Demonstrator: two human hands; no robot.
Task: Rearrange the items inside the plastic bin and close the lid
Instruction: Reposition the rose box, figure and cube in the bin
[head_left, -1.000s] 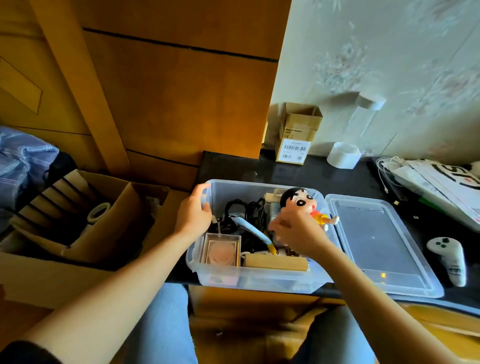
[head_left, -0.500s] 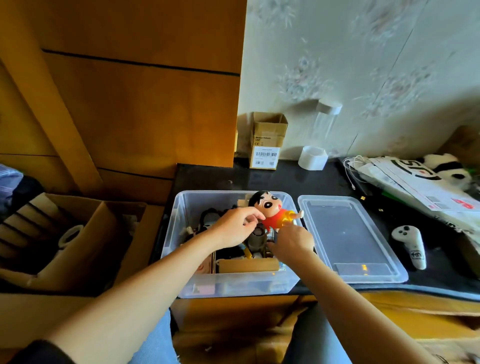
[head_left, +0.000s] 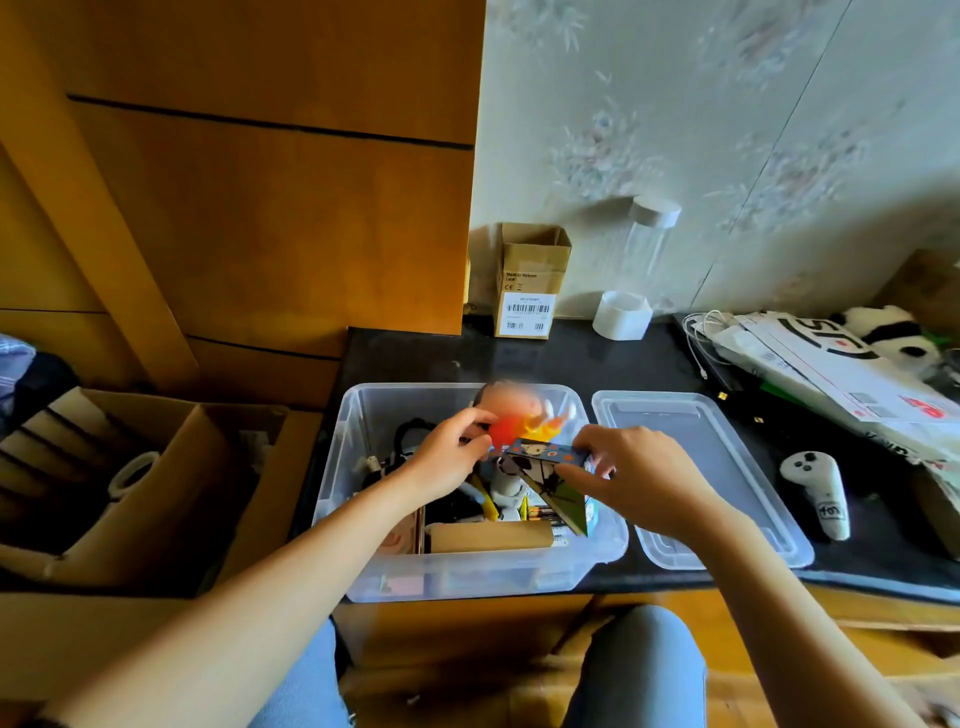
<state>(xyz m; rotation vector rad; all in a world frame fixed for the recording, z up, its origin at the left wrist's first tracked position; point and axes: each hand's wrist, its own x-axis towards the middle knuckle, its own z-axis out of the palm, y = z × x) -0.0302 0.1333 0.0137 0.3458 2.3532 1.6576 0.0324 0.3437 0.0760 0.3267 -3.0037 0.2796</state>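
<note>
Left hand (head_left: 447, 457) grips the doll (head_left: 511, 423); right hand (head_left: 631, 475) pinches a patterned box (head_left: 545, 470). Best tuck the box flat at the bin's (head_left: 353, 467) 3 o'clock side.

Over the clear plastic bin (head_left: 358, 467) on the dark bench (head_left: 545, 358), the left hand (head_left: 447, 460) pinches a blurred doll (head_left: 511, 421) in a red top. The right hand (head_left: 631, 475) holds a patterned card box (head_left: 545, 470), tilted, above cables and a cardboard tube inside. The lid (head_left: 727, 467) lies flat just beside the bin on the right, a white controller (head_left: 818, 486) beyond it.
</note>
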